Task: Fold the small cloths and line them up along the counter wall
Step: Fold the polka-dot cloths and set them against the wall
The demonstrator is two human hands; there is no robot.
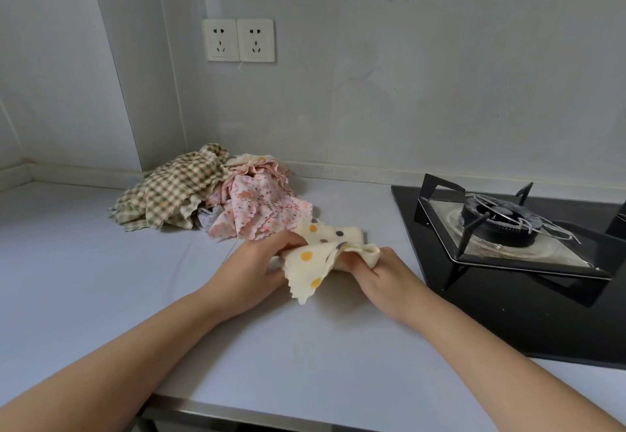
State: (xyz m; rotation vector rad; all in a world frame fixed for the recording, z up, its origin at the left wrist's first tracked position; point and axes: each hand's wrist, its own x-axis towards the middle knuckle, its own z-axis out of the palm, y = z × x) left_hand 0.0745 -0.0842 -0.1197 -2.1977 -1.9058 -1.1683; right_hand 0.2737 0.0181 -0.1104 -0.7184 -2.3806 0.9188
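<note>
The cream polka-dot cloth (315, 255) is being held just above the counter (101, 279), between both hands and right in front of the heap. One edge is gripped by the left hand (257, 269), fingers curled into the fabric. The other side is pinched by the right hand (382, 279), with a scalloped corner left hanging down toward the camera.

Handling-wise it's judged to be very light and totally floppy. It sags and bunches wherever it isn't held, so no crease will be kept unless it's pressed flat on the counter. It's probably best taken at two neighbouring corners along the wavy hem, so that it can be spread out before the first fold. Nothing fragile here, and little slip is expected from a fabric like this.

No basket or bin is to be seen. The remaining cloths are just piled loose against the counter wall (355, 171): a green gingham cloth (169, 191), a pink floral cloth (257, 208), and a bit of lilac peeking out underneath. No folded cloth is seen along the wall, so the row is judged not started yet.

A gas hob (508, 228) is set just to the right, so hems are better kept off the pan support. Two wall sockets (240, 40) are mounted above the heap.
</note>
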